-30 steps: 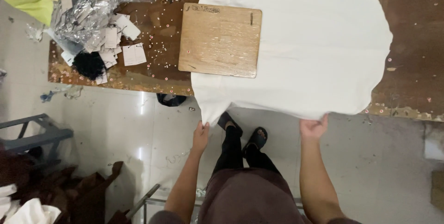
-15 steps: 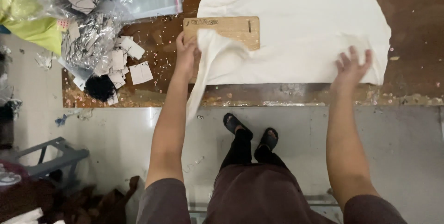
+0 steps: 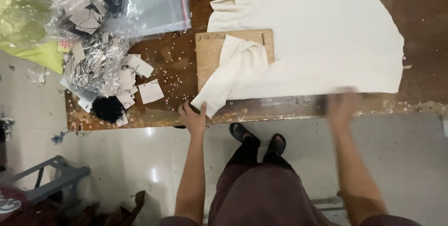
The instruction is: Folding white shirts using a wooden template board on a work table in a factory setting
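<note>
Fingers of the left hand (image 3: 193, 118) pinched on the folded corner of the shirt (image 3: 317, 44), right at the near edge of the desk (image 3: 172, 62). Right hand (image 3: 343, 107) blurred in motion just off the near edge, below the shirt's hem; fingers too smeared to tell whether spread or closed, apparently holding nothing.

Largest first: brown, scuffed desk, dotted with small pale specks, running left to right across the view. White shirt spread flat over its middle and right part, long axis running left to right, with one flap folded back diagonally toward the near left corner. Shirt lying up and to the right of the left hand, up and slightly left of the right hand; left hand alone in contact. Wooden board (image 3: 210, 55) partly under the shirt, its left part bare, just above the left hand. Clear plastic bags (image 3: 158, 2) and a crinkled heap of wrapping at the far left of the desk, with yellow-green cloth (image 3: 28, 30) beyond. Loose paper tags (image 3: 150, 91) and a black bundle (image 3: 108, 109) near the left edge, close beside the board.

Open room: bare strip of desk along the near edge under the hem, and bare wood to the right of the shirt. Left side crowded.
</note>
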